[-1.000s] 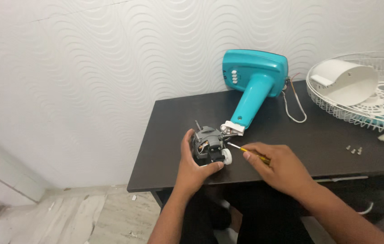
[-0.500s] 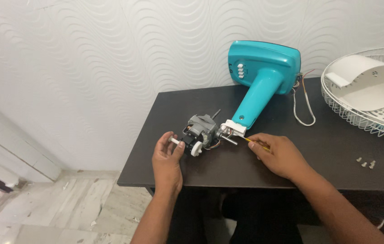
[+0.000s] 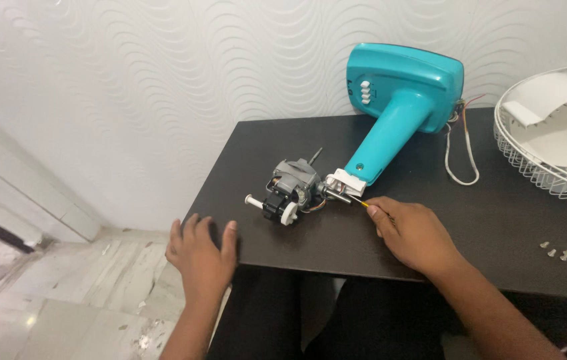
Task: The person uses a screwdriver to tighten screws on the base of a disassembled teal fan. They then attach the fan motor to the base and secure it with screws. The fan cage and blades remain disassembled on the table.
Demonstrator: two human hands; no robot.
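A dark table (image 3: pixel 510 220) stands against a white wall (image 3: pixel 130 73) embossed with wavy lines. At the table's far right lies a white wire fan guard (image 3: pixel 530 163) with a white fan blade part (image 3: pixel 563 117) resting inside it. A white cord (image 3: pixel 460 157) loops on the table between the guard and the turquoise fan body. Three small pale screws (image 3: pixel 555 251) sit close together near the table's front right. Below on the left, a marbled tile floor (image 3: pixel 50 307) meets a pale skirting board (image 3: pixel 23 200).
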